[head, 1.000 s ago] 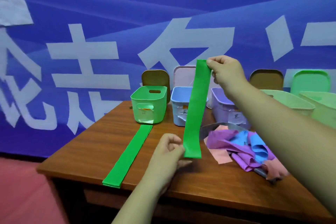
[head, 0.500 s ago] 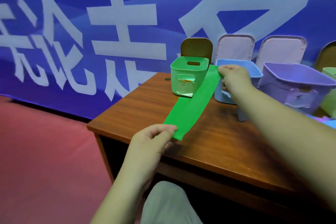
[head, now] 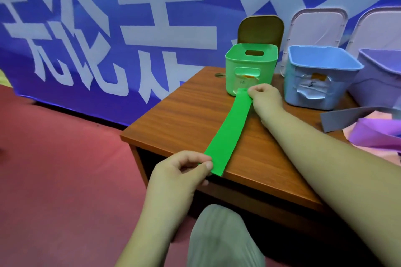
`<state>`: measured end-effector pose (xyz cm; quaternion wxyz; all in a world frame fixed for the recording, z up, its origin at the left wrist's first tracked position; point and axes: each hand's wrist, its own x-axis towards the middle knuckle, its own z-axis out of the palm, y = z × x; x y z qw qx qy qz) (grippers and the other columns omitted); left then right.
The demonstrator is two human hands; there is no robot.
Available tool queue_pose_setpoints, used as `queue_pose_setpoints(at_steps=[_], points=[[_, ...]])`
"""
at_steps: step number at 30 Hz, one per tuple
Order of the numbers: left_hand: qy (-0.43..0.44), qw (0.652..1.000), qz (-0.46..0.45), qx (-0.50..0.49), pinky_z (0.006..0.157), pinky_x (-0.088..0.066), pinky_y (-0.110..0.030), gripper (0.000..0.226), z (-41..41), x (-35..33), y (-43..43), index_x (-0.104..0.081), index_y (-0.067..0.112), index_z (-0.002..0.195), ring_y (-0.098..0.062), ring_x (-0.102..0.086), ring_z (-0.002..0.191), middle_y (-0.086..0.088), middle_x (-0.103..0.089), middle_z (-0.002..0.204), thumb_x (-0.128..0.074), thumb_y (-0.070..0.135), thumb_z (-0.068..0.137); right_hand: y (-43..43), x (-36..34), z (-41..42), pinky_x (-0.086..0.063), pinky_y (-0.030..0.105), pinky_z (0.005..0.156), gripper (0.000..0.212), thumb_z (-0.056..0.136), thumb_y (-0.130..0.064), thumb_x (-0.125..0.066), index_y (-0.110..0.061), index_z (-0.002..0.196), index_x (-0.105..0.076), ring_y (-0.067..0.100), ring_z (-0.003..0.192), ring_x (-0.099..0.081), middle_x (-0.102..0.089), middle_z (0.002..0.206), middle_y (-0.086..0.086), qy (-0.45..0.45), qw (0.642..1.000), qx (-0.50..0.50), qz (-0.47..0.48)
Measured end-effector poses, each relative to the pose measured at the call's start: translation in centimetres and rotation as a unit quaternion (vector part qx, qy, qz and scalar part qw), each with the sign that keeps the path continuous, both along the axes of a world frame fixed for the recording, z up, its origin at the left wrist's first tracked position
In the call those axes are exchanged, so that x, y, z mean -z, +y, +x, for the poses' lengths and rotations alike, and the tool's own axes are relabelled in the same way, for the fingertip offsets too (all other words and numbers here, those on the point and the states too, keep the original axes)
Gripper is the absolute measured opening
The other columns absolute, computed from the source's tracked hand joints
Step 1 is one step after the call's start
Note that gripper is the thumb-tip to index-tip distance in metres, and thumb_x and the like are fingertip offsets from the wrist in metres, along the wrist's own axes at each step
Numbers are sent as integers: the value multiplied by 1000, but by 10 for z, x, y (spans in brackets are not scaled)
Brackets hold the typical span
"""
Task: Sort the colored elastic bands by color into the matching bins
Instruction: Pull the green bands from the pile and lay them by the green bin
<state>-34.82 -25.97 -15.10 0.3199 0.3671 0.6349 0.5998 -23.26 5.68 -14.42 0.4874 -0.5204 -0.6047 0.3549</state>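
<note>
Green band (head: 231, 132) pinched at both ends by fingers (head: 204, 166).

Green band (head: 230, 132) looking thin, smooth, matt, rubbery. Bench (head: 184, 115) showing reddish wood-grain finish, smooth, catching faint sheen. Green bin (head: 232, 71), blue bin (head: 342, 91) and purple bin (head: 377, 84) looking like moulded plastic, smooth, semi-matt. Crumpled paper label (head: 312, 91) wrinkling across blue bin front. Purple band (head: 373, 134) appearing smooth, slightly glossy. Floor (head: 65, 169) looking matt red, finely textured.
</note>
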Motion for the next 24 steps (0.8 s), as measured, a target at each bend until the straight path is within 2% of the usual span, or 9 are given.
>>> queue_pose_setpoints(at_steps=[3,6,8,11,13,17,19,21,24], points=[[-9,1000,3,2,64,-55,-18,12,-2,3,2,-83,19,85,-11,-71,66,-4,-78,80,-82,8,88,4,5,-4,-42,26,82,6,95,-24,-69,-26,93,-75,13,97,-63,-71,99,-8,-22,1000,8,15],[-23,1000,-2,11,65,-57,-20,10,-1,6,4,-82,16,88,-12,-73,69,-6,-79,79,-81,7,89,9,7,-5,-48,30,84,6,95,-25,-70,-27,90,-75,15,97,-65,-71,99,-8,-39,999,20,13],[-15,1000,-4,12,63,-55,-20,9,0,7,5,-82,18,88,-9,-68,65,-6,-78,77,-82,9,89,11,9,-4,-52,33,87,7,95,-27,-70,-27,89,-75,16,97,-66,-72,98,-9,-54,998,28,9],[36,999,-13,-10,60,-48,-17,12,1,9,4,-82,28,85,-7,-56,63,-3,-73,78,-86,17,85,14,11,-5,-54,35,88,9,95,-31,-69,-28,89,-75,16,97,-65,-72,100,-9,-97,995,24,4],[91,995,-19,-22,59,-43,-12,16,2,11,4,-81,36,85,-3,-51,63,8,-67,81,-88,22,83,15,11,-5,-54,36,88,10,95,-33,-68,-28,93,-76,17,97,-65,-72,101,-10,-120,993,23,2],[188,982,-15,-31,62,-43,-9,26,4,10,1,-77,38,93,-2,-52,65,12,-60,98,-90,20,80,15,12,-5,-55,39,90,13,94,-36,-66,-28,97,-76,19,101,-66,-73,106,-9,-157,987,27,8],[236,971,-17,-24,68,-44,-6,31,4,11,0,-76,40,99,0,-55,75,15,-57,103,-91,21,79,14,13,-5,-55,39,89,13,93,-37,-66,-29,97,-75,20,101,-66,-72,106,-9,-169,985,25,11],[284,959,-15,-4,76,-43,-3,34,2,12,0,-75,41,104,3,-56,95,20,-54,109,-91,24,79,13,13,-4,-52,36,86,13,93,-37,-66,-29,100,-74,20,103,-65,-71,107,-8,-177,984,23,20],[305,952,-10,24,83,-41,0,33,0,15,2,-77,42,104,1,-54,112,22,-54,113,-89,21,82,12,13,-2,-49,33,84,17,93,-35,-66,-30,106,-75,21,107,-64,-71,113,-6,-192,981,16,25]])
